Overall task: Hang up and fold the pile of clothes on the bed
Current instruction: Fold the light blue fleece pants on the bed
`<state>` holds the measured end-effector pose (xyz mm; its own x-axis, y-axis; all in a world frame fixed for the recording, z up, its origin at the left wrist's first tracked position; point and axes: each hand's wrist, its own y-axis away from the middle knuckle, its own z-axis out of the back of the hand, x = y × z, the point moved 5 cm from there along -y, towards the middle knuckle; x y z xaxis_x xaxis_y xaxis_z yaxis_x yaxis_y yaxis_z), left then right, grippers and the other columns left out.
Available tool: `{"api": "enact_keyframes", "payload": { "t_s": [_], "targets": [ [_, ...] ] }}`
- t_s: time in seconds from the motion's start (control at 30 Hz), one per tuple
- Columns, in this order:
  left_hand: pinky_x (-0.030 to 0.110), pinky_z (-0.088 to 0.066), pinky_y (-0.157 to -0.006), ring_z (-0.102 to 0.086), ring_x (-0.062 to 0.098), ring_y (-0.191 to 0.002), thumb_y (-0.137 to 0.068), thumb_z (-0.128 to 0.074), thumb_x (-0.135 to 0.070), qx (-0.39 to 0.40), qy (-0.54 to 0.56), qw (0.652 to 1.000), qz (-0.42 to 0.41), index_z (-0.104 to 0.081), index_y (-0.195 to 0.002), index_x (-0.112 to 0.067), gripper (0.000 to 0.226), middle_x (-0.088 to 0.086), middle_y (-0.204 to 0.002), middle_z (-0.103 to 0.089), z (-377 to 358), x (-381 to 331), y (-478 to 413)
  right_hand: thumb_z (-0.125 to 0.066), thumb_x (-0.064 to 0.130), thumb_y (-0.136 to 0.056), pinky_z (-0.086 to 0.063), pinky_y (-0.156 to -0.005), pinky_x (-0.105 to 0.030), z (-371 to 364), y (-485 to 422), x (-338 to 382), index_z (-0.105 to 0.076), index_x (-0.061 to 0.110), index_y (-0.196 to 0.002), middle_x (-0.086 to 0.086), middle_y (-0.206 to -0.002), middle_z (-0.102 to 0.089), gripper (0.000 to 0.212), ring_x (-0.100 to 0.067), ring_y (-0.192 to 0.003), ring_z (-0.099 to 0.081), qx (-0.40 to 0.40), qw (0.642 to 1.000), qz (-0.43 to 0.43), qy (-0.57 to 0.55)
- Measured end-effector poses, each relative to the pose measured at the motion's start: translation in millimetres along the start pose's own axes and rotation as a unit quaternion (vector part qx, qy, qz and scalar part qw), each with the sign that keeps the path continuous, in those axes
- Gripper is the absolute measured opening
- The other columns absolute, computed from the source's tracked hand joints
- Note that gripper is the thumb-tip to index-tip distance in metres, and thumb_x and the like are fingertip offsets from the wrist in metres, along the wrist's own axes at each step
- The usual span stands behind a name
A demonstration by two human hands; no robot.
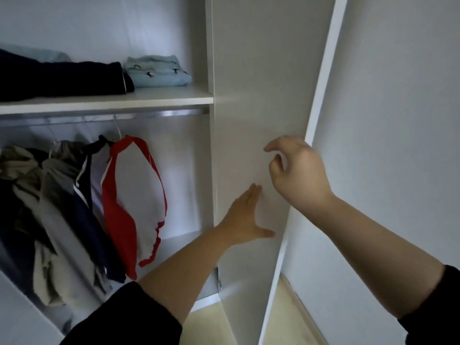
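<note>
An open white wardrobe fills the view. Several garments hang from the metal rail, among them a red and white shirt, a navy jacket and grey-beige clothes. On the shelf above lie a folded dark navy garment and a folded light blue one. My left hand lies flat with straight fingers against the inside of the open wardrobe door. My right hand hovers near the door's edge with loosely curled fingers, holding nothing.
The door's white edge runs diagonally down the right side, with a grey wall beyond it. A door hinge shows low on the wardrobe frame. Pale flooring lies below. The bed is out of view.
</note>
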<state>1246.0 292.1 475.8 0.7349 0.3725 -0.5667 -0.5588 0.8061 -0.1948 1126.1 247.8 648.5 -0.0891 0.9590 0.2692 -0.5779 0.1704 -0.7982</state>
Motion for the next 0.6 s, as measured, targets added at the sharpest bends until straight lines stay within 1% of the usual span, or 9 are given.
{"api": "enact_keyframes", "payload": {
  "t_s": [0.07,0.13,0.2,0.3,0.33,0.4,0.47,0.53,0.6],
  "targets": [
    [0.036,-0.01,-0.12,0.002,0.016,-0.148,-0.062,-0.075,-0.065,-0.031,0.015,0.999,0.035,0.01,-0.152,-0.019,0.132,-0.002,-0.16,0.012,-29.0,-13.6,12.6,-0.051,-0.006,-0.076,-0.039,-0.069,-0.016,22.7,17.9,-12.9,-0.067,0.003,-0.091,-0.006,-0.089,-0.063,0.024,-0.018,-0.081,-0.056,-0.066,0.997,0.004,-0.039],
    [0.031,-0.006,-0.12,0.005,0.013,-0.147,-0.065,-0.074,-0.064,-0.069,0.029,0.995,0.072,0.012,-0.151,-0.017,0.13,-0.004,-0.16,0.015,-49.3,-23.2,23.2,-0.052,-0.003,-0.08,-0.038,-0.069,-0.011,30.7,26.9,-34.1,-0.062,0.008,-0.105,0.002,-0.098,-0.058,0.029,-0.012,-0.083,-0.052,-0.085,0.99,-0.067,-0.089],
    [0.029,-0.009,-0.119,0.001,0.013,-0.147,-0.072,-0.074,-0.054,-0.124,0.026,0.987,0.097,0.009,-0.152,-0.016,0.121,-0.002,-0.161,0.009,-59.7,-34.8,28.6,-0.05,0.002,-0.084,-0.041,-0.075,-0.012,21.9,31.6,-47.8,-0.055,0.017,-0.119,0.014,-0.103,-0.056,0.039,-0.002,-0.085,-0.053,-0.03,0.979,-0.146,-0.138],
    [0.031,-0.029,-0.113,-0.022,0.017,-0.144,-0.079,-0.07,-0.03,-0.195,0.048,0.969,0.143,0.0,-0.153,-0.02,0.102,-0.004,-0.16,-0.013,-57.8,-48.9,32.0,-0.046,0.002,-0.085,-0.042,-0.08,-0.008,4.9,37.9,-52.1,-0.056,0.025,-0.118,0.03,-0.093,-0.059,0.041,0.011,-0.089,-0.056,0.03,0.958,-0.187,-0.214],
    [0.033,-0.039,-0.106,-0.035,0.018,-0.137,-0.078,-0.067,-0.026,-0.204,0.054,0.965,0.156,-0.001,-0.153,-0.024,0.099,-0.006,-0.156,-0.024,-56.0,-50.7,33.3,-0.045,0.003,-0.083,-0.041,-0.079,-0.005,1.9,39.4,-51.5,-0.058,0.026,-0.115,0.032,-0.092,-0.059,0.041,0.012,-0.091,-0.056,0.029,0.955,-0.184,-0.23],
    [0.035,-0.052,-0.087,-0.057,0.021,-0.112,-0.077,-0.06,-0.02,-0.215,0.066,0.957,0.186,-0.001,-0.151,-0.032,0.096,-0.006,-0.141,-0.045,-52.3,-48.3,40.3,-0.043,0.004,-0.079,-0.042,-0.076,-0.003,-7.4,43.2,-48.5,-0.061,0.027,-0.109,0.03,-0.094,-0.063,0.042,0.01,-0.094,-0.058,0.041,0.952,-0.173,-0.249],
    [0.031,-0.056,-0.072,-0.064,0.02,-0.087,-0.078,-0.056,-0.014,-0.236,0.093,0.945,0.204,-0.004,-0.15,-0.036,0.091,-0.002,-0.13,-0.055,-50.1,-39.2,56.4,-0.042,0.002,-0.078,-0.047,-0.072,-0.009,-25.8,52.3,-41.4,-0.064,0.026,-0.106,0.023,-0.093,-0.066,0.044,0.003,-0.091,-0.06,0.083,0.951,-0.162,-0.249],
    [0.016,-0.051,-0.055,-0.06,0.013,-0.066,-0.079,-0.054,-0.01,-0.258,0.125,0.936,0.205,-0.012,-0.148,-0.04,0.086,0.001,-0.107,-0.062,-42.9,-23.5,77.2,-0.041,-0.001,-0.077,-0.045,-0.069,-0.007,-50.6,65.0,-29.9,-0.062,0.032,-0.107,0.026,-0.09,-0.062,0.049,0.005,-0.086,-0.057,0.132,0.953,-0.143,-0.231],
    [0.009,-0.04,-0.044,-0.054,0.007,-0.053,-0.079,-0.053,-0.007,-0.267,0.142,0.933,0.194,-0.024,-0.147,-0.036,0.079,-0.008,-0.074,-0.052,-26.4,0.8,100.8,-0.046,-0.004,-0.081,-0.042,-0.078,-0.001,-76.2,72.0,-13.4,-0.06,0.027,-0.117,0.032,-0.094,-0.056,0.05,0.015,-0.091,-0.054,0.153,0.955,-0.119,-0.226]
  ]
}}
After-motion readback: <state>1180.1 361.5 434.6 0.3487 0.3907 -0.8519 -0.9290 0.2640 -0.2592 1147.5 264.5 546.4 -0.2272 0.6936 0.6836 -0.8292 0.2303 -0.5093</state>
